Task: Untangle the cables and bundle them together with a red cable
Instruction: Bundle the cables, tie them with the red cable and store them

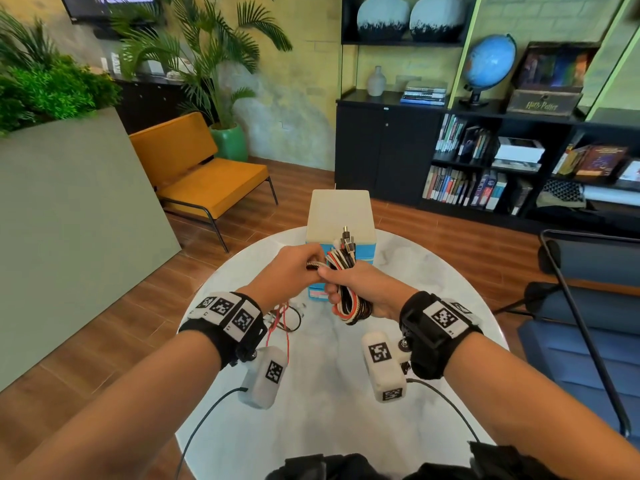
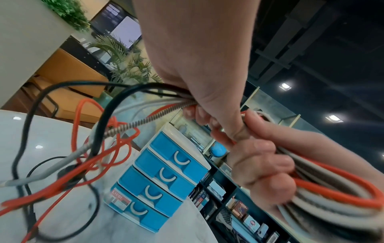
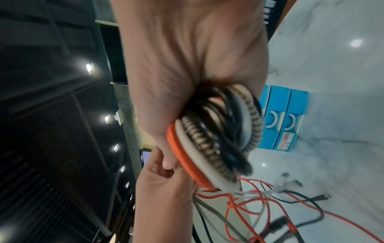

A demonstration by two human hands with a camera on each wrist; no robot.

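Head view: both hands grip cable bundle above table.

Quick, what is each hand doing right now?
Left hand: closed, gripping the loose cable strands that trail down to the table.
Right hand: closed, holding the folded cable bundle.

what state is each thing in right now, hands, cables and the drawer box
left hand: gripping the trailing cable strands
right hand: gripping the looped bundle of red, white and black cables
loose red and black cable tails: still tangled, trailing onto the white marble table
blue plastic four-drawer box: all drawers closed
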